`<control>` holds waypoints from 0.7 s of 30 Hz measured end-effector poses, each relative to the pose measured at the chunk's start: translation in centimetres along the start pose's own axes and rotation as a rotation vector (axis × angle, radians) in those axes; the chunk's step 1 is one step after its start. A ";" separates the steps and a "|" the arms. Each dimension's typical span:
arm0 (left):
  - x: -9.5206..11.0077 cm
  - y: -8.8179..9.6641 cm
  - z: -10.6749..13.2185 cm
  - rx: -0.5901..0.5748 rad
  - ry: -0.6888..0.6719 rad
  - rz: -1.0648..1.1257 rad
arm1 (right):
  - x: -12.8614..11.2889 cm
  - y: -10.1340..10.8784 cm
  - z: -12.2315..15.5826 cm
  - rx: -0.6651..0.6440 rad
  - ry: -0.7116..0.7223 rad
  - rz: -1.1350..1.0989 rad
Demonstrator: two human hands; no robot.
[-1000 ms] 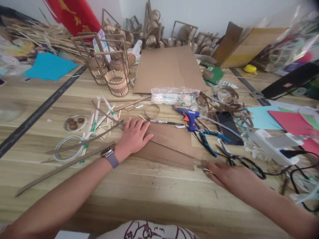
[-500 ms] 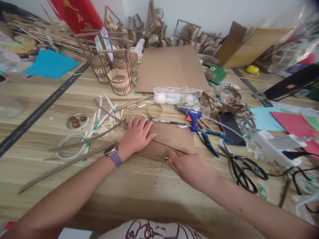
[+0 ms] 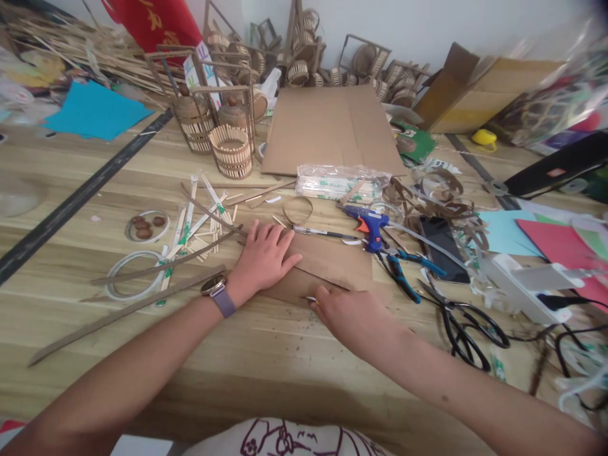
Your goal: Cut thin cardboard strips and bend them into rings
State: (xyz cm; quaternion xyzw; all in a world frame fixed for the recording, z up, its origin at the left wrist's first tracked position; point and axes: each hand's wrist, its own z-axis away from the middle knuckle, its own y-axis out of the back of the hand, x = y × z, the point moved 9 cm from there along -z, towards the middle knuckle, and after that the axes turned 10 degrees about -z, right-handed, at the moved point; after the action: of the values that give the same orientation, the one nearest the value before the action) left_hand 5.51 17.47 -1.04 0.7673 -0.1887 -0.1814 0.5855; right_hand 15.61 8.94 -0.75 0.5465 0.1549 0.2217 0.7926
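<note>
My left hand [image 3: 267, 254] lies flat with spread fingers on a piece of brown cardboard [image 3: 332, 256], pressing it to the table. A watch with a purple strap is on that wrist. My right hand [image 3: 339, 311] is closed round a utility knife [image 3: 311, 299]; only its blade tip and a bit of yellow show, and the rest is hidden in the fingers. The blade is at the cardboard's near part, below a long dark slit that runs across it. Thin dark strips [image 3: 209, 250] reach from the left up to the cardboard by my left hand.
A pen [image 3: 325, 233], glue gun [image 3: 368, 225], pliers [image 3: 403, 269], black scissors [image 3: 463, 323] and phone [image 3: 441, 247] lie beyond and right. Left are tape rolls [image 3: 135, 275] and small sticks [image 3: 204, 237]. Behind stand small slatted baskets [image 3: 231, 152] and a large cardboard sheet [image 3: 327, 130].
My right hand with the knife has slid a little left along the cardboard. My left hand stays pressed in place. The view has shifted slightly.
</note>
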 end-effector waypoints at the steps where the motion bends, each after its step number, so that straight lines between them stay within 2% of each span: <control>1: 0.0 0.0 0.0 -0.001 0.001 0.002 | 0.0 0.0 0.0 0.000 0.002 0.005; 11: 0.1 0.1 0.0 -0.004 -0.003 -0.008 | -0.1 0.0 0.0 0.005 0.004 0.013; 21: 0.0 0.0 0.0 -0.013 -0.004 -0.017 | -0.8 0.5 -0.5 -0.105 0.012 0.022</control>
State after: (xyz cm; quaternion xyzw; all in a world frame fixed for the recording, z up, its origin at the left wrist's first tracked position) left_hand 5.56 17.48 -1.06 0.7648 -0.1822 -0.1893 0.5883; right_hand 14.60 9.03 -0.49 0.5046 0.1417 0.2416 0.8167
